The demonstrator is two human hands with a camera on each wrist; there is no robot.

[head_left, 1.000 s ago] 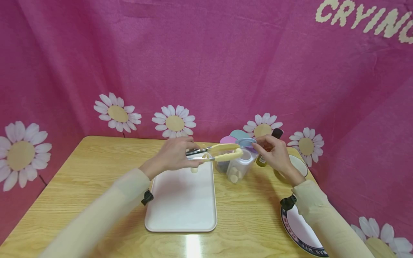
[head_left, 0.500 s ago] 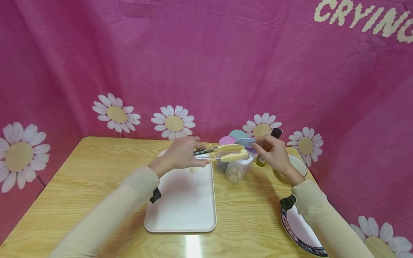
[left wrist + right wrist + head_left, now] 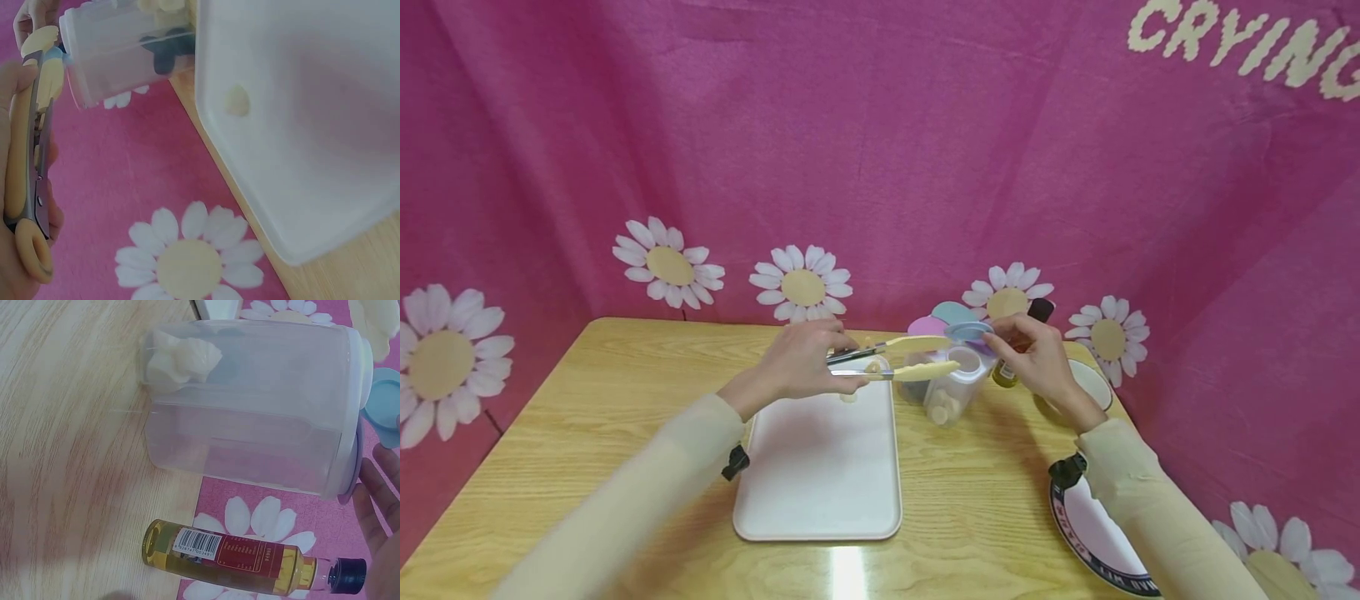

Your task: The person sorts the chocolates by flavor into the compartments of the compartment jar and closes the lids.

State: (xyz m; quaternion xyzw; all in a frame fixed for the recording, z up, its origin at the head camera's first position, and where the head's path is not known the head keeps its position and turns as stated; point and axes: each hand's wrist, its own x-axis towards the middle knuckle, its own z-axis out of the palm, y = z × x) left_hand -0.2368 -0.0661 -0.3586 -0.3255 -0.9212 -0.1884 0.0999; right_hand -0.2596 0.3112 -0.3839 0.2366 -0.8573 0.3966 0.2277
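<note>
My left hand (image 3: 801,362) grips a pair of tongs (image 3: 921,372) with cream-yellow tips, spread apart over the mouth of a clear container (image 3: 955,392). Nothing shows between the tips. Pale pieces (image 3: 181,359) lie in the bottom of that container, seen through its wall in the right wrist view. My right hand (image 3: 1037,358) pinches the container's raised light-blue lid (image 3: 967,332) by its edge. Below the left hand is a white tray (image 3: 820,475), with a small pale piece (image 3: 237,101) near its far end.
Adjoining containers have pink (image 3: 927,326) and teal (image 3: 953,312) lids; one holds dark pieces (image 3: 165,53). A dark-capped bottle (image 3: 231,556) stands right of them, beside a bowl (image 3: 1093,383). A dark-rimmed plate (image 3: 1097,533) lies partly under the right forearm.
The tongs moved right over the container mouth, then spread and drew back slightly left; the pale piece between their tips is gone from them. My right hand stays on the lid.
</note>
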